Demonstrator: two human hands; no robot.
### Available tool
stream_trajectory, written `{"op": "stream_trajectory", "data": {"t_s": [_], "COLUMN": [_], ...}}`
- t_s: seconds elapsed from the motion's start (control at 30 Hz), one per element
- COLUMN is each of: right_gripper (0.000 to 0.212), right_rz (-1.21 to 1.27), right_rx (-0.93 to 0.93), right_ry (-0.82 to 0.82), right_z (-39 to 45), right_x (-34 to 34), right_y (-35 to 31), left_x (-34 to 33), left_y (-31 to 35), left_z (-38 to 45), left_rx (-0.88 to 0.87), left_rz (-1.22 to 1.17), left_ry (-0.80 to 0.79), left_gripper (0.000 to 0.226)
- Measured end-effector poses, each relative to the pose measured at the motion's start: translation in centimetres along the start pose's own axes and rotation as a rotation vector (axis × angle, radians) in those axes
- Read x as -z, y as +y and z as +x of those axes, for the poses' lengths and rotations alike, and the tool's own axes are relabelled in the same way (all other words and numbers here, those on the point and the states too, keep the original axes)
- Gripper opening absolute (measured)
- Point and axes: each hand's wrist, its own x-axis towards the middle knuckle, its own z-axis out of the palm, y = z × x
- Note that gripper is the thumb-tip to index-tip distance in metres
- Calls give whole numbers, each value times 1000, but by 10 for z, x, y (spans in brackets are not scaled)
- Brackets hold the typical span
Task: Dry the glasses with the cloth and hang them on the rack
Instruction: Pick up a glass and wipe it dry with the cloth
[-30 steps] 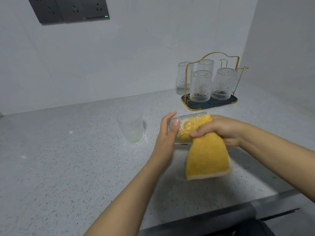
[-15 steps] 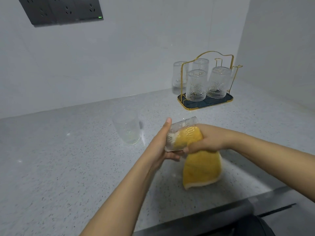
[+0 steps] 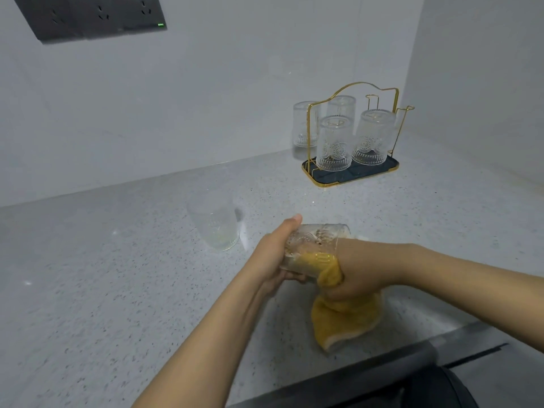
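My left hand [image 3: 273,257] grips a clear patterned glass [image 3: 316,245] lying on its side above the counter. My right hand [image 3: 356,269] is shut on a yellow cloth [image 3: 341,322], part of it pushed inside the glass, the rest hanging below. A second glass [image 3: 215,225] stands upright on the counter to the left. At the back right stands a gold wire rack [image 3: 353,92] on a dark tray [image 3: 379,170], with three glasses [image 3: 334,145] hung upside down on it. Its right-hand pegs are bare.
The grey speckled counter [image 3: 103,275] meets white walls at the back and right. A dark socket panel [image 3: 88,16] is on the wall at top left. The counter's dark front edge [image 3: 382,369] runs close below my hands.
My right hand has pushed the cloth deeper into the glass and turned it downward. Both hands and the glass sit slightly lower and nearer to me than a second ago.
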Motion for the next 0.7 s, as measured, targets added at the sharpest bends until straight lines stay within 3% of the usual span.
{"op": "stream_trajectory", "data": {"t_s": [0.13, 0.2, 0.27, 0.33, 0.4, 0.47, 0.6, 0.7], "right_gripper": [20, 28, 41, 52, 53, 44, 12, 15], "right_rz": [211, 610, 1130, 1284, 1220, 961, 41, -26], "right_rx": [-56, -127, -172, -180, -148, -102, 48, 84], "right_ry": [33, 61, 43, 44, 39, 46, 129, 101], "right_z": [-2, -6, -6, -5, -5, -6, -4, -1], "right_x": [13, 28, 36, 36, 33, 29, 14, 13], "right_y": [8, 15, 17, 16, 9, 1, -8, -4], "left_x": [-1, -3, -6, -11, -13, -10, -3, 0], "left_y": [-1, -2, -7, -8, -12, -11, 3, 2], "left_z": [-2, -2, 0, -2, -1, 2, 0, -1], "left_rx": [-70, -221, -407, -563, -642, -601, -119, 17], "left_rz": [7, 37, 85, 78, 12, -53, -124, -127], "left_ry": [-78, -105, -46, -14, 36, 81, -15, -84], "left_gripper": [65, 73, 67, 51, 46, 50, 42, 45]}}
